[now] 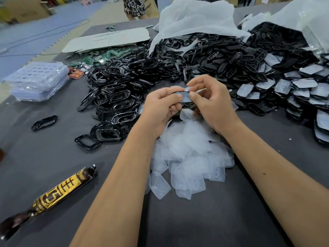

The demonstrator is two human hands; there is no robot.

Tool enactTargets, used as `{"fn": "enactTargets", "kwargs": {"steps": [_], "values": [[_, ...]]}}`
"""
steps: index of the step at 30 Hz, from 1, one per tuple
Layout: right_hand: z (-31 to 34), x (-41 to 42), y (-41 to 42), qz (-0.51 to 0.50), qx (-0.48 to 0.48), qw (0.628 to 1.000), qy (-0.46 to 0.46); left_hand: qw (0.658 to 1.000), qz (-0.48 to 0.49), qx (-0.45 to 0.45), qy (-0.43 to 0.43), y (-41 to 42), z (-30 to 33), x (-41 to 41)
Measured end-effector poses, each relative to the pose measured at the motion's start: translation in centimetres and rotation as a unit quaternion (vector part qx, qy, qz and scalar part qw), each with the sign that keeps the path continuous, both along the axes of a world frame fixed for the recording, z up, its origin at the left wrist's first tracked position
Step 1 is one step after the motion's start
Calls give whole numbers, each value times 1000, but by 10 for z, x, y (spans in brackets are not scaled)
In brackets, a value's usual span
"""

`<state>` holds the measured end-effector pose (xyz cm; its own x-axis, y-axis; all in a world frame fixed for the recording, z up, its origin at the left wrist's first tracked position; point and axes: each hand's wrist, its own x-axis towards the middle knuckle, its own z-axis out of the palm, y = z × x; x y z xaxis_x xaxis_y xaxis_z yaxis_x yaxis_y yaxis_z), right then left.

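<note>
The left hand is curling its fingers round one black oval plastic frame and holding it raised above the worktop. The right hand is pinching one translucent silicone button pad against it between thumb and forefinger. The pad seems to be going into the frame's opening, though the fingers are hiding the fit. To do this well, the left hand should be steadying the frame while the right is working the pad's edge round the rim, corner by corner, until it is sitting flush.

Directly beneath the hands, a heap of loose clear pads is lying on the dark grey worktop. There are several dozen at least, too overlapped for an exact count. Beyond the hands, a sprawling pile of empty black frames is running into the hundreds, with two stray frames lying apart on the left. On the right, finished frames with pads fitted are lying heaped in dozens. One brown-and-gold wrapped snack bar is lying near the left forearm, and two white plastic bags are slumping at the far side.
</note>
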<state>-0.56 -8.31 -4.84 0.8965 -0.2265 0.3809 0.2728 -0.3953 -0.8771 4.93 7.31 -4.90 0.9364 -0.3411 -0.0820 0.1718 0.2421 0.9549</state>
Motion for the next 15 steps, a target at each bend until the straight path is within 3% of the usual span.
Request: {"fn": "enactTargets", "kwargs": {"steps": [8, 12, 15], "values": [[2, -1, 8, 54, -120, 991, -33, 978, 22, -163, 130, 12, 10, 1], [0, 0, 7, 9, -134, 988, -74, 980, 30, -146, 132, 12, 13, 0], [-2, 1, 4, -16, -58, 996, -61, 988, 29, -114, 99, 8, 12, -1]]}}
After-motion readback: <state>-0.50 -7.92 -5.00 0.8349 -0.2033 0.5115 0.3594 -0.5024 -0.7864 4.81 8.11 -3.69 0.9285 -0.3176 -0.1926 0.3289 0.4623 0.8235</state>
